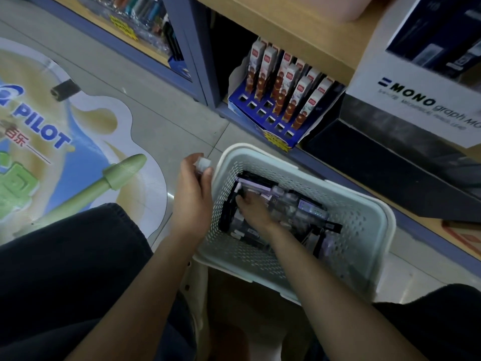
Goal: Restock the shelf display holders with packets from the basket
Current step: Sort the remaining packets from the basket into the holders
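I see L hand (192, 190) just left of the basket (260, 150) rim, fingers pinching a small packet (203, 164). R hand (253, 209) is down inside among the packets (302, 207); grip unclear. Basket sits on the floor (169, 113) by the bottom shelf (338, 176), near a part-filled blue display holder (263, 119).

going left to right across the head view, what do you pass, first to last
pilot floor sticker → left hand → right hand → white mono box
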{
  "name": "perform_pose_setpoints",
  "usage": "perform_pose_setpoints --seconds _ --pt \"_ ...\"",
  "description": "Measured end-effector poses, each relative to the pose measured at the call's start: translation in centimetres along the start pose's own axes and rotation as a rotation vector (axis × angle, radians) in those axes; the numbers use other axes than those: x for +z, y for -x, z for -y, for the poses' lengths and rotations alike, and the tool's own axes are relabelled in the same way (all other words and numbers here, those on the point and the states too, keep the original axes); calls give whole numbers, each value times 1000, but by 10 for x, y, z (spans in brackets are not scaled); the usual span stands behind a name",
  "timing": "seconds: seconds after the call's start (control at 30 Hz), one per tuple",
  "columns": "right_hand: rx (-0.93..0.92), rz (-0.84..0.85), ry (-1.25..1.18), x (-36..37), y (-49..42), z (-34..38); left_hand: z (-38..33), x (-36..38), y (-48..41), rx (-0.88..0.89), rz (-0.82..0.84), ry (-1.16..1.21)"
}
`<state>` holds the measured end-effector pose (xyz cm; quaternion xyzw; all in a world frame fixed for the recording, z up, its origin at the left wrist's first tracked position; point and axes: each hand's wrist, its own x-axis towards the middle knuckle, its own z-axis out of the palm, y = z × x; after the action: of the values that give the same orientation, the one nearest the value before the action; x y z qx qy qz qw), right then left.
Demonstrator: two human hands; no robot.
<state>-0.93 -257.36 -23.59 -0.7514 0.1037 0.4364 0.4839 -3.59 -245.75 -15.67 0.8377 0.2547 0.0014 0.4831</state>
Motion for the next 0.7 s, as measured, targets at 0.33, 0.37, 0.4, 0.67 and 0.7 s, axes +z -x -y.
perform_pose_setpoints --seconds 0.33,0.37,0.4,0.67,0.7 --pt "175 0 -119 18 -18 -2 -2 5 -3 1 -18 -9" --pt "176 3 -103 19 -16 -2 -2 5 -3 3 -22 -12" --pt "164 10 -88 20 -15 -4 -1 5 -3 4 -24 -14" --pt "44 39 -27 13 1 -3 -6 -1 1 -23 22 46" --pt "15 29 -47 9 7 2 -8 -2 2 -32 32 85"
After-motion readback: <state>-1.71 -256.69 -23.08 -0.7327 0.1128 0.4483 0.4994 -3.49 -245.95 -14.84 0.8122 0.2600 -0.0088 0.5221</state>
